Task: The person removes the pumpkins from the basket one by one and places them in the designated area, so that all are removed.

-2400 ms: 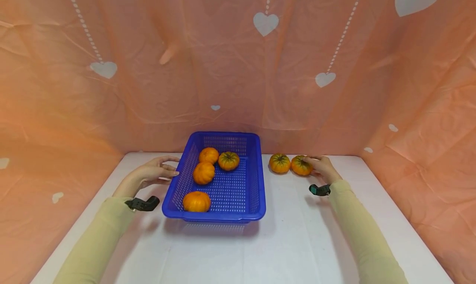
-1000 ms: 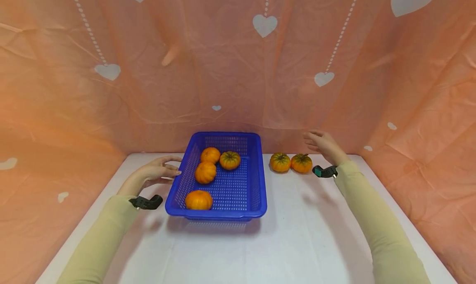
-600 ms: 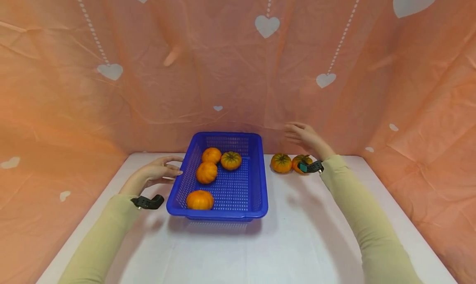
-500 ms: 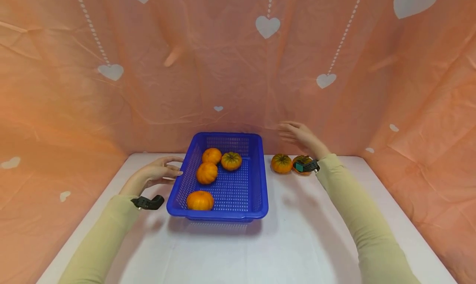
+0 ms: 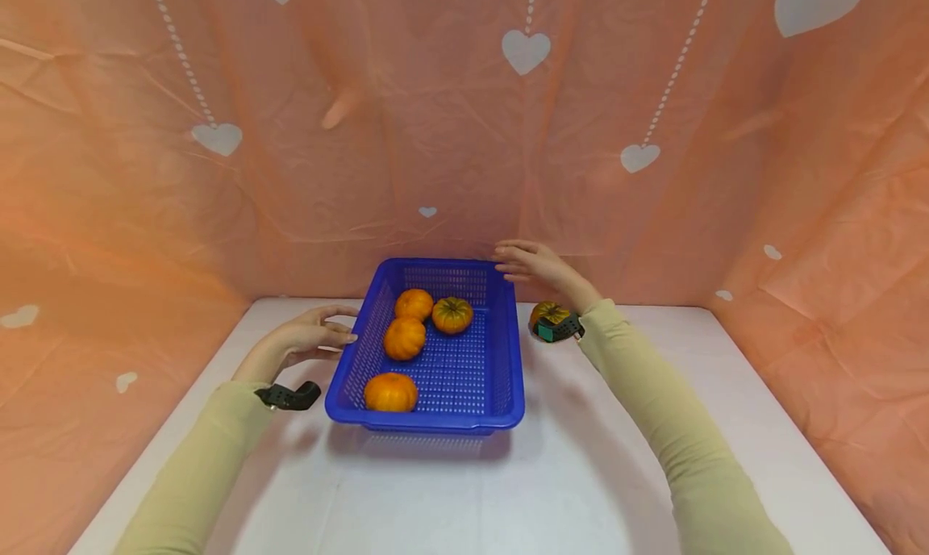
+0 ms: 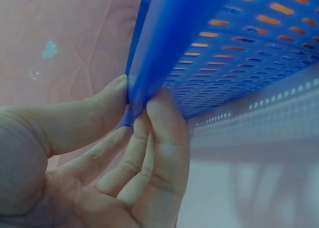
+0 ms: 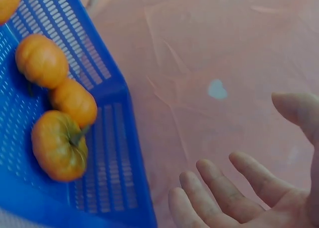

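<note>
A blue plastic basket point(image 5: 454, 420) with slotted walls holds several small pumpkins: orange ones point(image 5: 404, 339) along its left side and a green-streaked one point(image 5: 452, 316) towards the back. My left hand point(image 5: 308, 333) pinches the left rim between thumb and fingers, as the left wrist view shows close up point(image 6: 139, 158). Over the basket's back right corner hovers my right hand point(image 5: 533, 264), fingers spread and nothing in them. The right wrist view shows its palm and fingers point(image 7: 239, 198) apart from the rim point(image 7: 130, 138).
On the table point(image 5: 581, 474) right of the basket sits another green-streaked pumpkin point(image 5: 546, 310), partly covered by the right wrist camera point(image 5: 560, 329). Its neighbour is hidden behind my right sleeve point(image 5: 653, 402). A peach curtain point(image 5: 450, 135) with white hearts encloses the back and sides.
My right hand has let go of the far right pumpkin, risen and swung left to the basket's back right corner. The left hand has stayed at the rim.
</note>
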A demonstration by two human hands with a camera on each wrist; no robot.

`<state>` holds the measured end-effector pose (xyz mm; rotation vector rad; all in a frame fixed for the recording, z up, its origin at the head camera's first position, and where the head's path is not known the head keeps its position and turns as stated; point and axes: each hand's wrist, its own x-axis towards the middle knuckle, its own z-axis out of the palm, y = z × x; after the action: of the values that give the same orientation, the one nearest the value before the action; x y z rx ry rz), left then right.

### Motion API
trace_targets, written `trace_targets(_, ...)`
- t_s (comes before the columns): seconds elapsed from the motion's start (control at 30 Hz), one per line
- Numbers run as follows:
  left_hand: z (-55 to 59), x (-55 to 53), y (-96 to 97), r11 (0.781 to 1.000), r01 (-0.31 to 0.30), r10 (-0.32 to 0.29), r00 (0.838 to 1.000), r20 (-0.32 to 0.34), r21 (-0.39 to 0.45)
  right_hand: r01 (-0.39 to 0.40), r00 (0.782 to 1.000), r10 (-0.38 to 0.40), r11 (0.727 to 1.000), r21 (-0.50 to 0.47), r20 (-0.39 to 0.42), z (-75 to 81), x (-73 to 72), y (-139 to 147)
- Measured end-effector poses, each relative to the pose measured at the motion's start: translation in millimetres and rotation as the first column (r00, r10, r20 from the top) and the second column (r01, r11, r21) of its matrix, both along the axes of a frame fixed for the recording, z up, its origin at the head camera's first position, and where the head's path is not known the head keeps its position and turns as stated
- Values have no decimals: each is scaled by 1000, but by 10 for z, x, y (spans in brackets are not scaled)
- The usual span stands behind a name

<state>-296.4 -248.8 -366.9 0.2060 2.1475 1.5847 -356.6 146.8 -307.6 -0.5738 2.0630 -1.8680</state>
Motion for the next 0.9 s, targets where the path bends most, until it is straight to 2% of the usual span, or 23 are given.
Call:
trace_targets(0.37,-16,-12,-12,1000,6,-6,1000,-5,17,-19,989,13,999,34,150,-185,-21,-393)
trace_targets(0.57,-29,-13,1,1000,6,-6,1000,-2,14,-19,980,13,999,29,201,-276,-71,-485)
trace_targets(0.7,-34,-14,0,1000,9,-9,1000,1,18,-15,965,9,1000,18,261,-311,-105,-516)
trace_targets(0.9,-21,-29,-5,1000,6,-6,1000,-4,-3,-21,949,2,998,59,316,-338,-151,-561)
